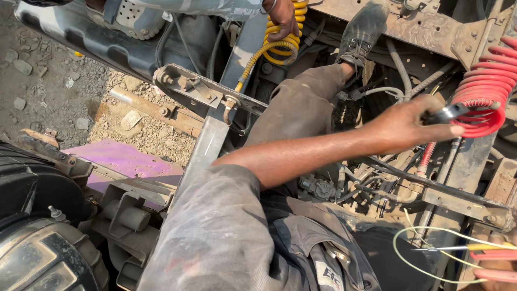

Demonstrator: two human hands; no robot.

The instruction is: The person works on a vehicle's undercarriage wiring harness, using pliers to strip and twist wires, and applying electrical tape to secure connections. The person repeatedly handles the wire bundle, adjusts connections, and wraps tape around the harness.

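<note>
Red coiled hose (487, 86) beside left hand (404, 126) gripping black tool (449, 113), yellow coiled hose (283, 37) beyond

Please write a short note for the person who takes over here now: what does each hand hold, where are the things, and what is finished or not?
Left hand: reaches across the body, grip shut on a black tool at the red coiled hose.
Right hand: at the lower right edge, holds pliers at a thin pale wire loop.
Another person's hand holds the yellow coiled hose above.
Done: cannot tell.
Open: the wire loop hangs loose, fastened to nothing in view.
</note>
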